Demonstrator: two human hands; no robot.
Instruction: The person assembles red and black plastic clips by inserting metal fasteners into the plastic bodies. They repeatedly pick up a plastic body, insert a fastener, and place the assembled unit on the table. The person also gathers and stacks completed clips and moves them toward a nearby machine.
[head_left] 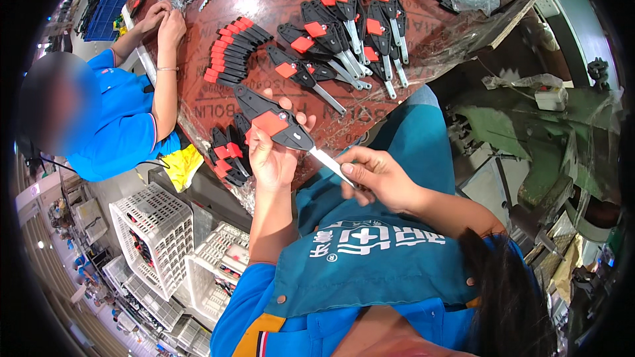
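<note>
Your left hand (270, 158) grips one black-and-red clamp (274, 122); right fingers (350, 170) pinch its bar. Finished rows at twelve o'clock; loose parts remain.

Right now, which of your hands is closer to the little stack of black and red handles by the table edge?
Left. My left hand holds the black and red tool right beside that stack. My right hand pinches the tool's metal blade, farther from the stack.
</note>
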